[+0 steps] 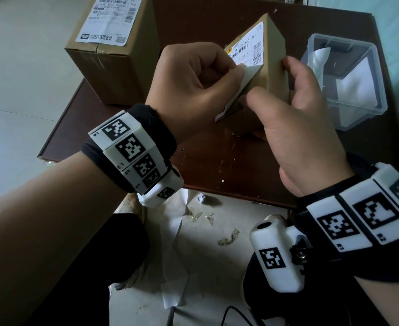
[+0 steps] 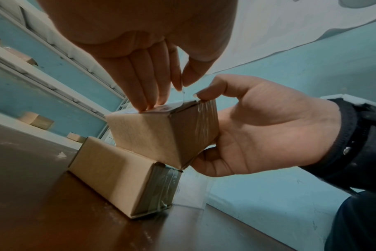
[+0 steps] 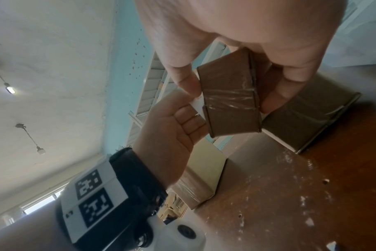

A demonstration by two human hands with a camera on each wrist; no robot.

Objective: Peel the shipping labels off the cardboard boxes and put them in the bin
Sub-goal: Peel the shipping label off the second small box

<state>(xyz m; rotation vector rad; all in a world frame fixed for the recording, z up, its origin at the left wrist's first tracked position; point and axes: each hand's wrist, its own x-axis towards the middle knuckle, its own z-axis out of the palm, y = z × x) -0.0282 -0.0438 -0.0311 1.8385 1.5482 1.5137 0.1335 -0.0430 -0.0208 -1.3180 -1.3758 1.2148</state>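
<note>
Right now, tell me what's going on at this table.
A person is peeling a shipping label off a small cardboard box. The right hand holds the box tilted above the brown table, while the left hand pinches the label's lifted lower corner; its upper part is still stuck on. A larger box behind still carries its label. The clear plastic bin on the right already holds white peeled sheets.

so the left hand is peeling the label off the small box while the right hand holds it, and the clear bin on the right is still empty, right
Not quite: the clear bin is not empty. The head view shows white peeled sheets already lying in it. The rest holds: the left hand pinches the label and the right hand grips the small box.
</note>
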